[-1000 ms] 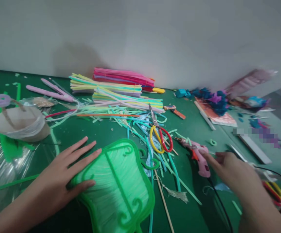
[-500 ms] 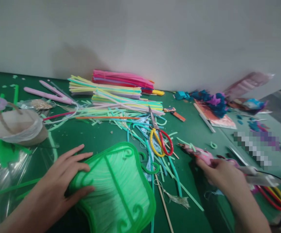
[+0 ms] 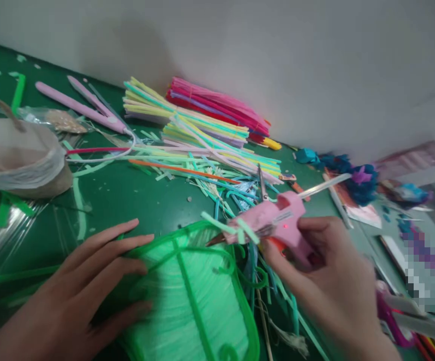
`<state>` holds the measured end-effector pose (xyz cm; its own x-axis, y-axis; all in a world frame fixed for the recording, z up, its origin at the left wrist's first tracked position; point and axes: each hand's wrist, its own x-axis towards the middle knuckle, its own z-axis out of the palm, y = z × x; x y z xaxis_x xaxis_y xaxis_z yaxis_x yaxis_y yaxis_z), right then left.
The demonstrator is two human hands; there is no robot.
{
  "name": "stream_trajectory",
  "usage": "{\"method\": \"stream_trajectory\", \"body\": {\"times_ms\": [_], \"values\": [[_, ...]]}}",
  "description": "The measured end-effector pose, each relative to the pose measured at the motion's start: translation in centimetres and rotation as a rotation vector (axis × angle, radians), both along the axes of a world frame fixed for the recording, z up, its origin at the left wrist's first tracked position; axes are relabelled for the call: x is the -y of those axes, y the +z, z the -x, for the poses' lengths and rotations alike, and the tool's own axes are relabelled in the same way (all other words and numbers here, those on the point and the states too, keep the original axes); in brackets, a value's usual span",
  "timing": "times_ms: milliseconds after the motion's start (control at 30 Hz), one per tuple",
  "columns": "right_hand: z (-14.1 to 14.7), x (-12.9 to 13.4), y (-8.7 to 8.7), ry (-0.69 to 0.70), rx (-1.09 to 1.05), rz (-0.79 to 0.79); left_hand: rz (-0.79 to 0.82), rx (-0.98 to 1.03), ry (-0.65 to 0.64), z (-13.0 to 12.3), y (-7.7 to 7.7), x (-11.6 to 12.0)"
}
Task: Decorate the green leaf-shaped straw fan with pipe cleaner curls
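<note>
A green pipe-cleaner panel with a pale shiny green filling and curled strips lies in front of me. My left hand rests on its left edge, fingers spread. My right hand grips a pink glue gun, which has a clear glue stick at its back. Pale green scraps cling near the gun's nozzle, which points left over the panel's top edge. Behind the gun, scissors are mostly hidden.
Bundles of yellow and pastel and pink pipe cleaners lie by the wall. At left are a pink hair straightener and a basket. Blue-purple flowers and a second pair of scissors are at right.
My right hand has lifted the glue gun from the table and brought it left over the panel. The view has tilted and shifted. My left hand remains at the panel's left edge.
</note>
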<state>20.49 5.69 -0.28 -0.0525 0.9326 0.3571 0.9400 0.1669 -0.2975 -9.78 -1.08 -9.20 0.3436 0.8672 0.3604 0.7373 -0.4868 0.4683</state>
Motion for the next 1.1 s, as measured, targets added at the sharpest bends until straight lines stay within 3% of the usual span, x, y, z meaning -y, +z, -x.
{"method": "stream_trajectory", "body": {"times_ms": [200, 367, 1100], "values": [[2.6, -0.6, -1.6, 0.128, 0.173, -0.172, 0.012, -0.024, 0.006, 0.0, -0.2, 0.2], [3.4, -0.4, -2.2, 0.167, 0.219, -0.214, -0.035, -0.056, -0.007, 0.0, 0.2, 0.3], [3.8, -0.5, -1.9, 0.199, 0.244, -0.271, -0.074, -0.073, -0.039, 0.1, 0.2, 0.0]]}}
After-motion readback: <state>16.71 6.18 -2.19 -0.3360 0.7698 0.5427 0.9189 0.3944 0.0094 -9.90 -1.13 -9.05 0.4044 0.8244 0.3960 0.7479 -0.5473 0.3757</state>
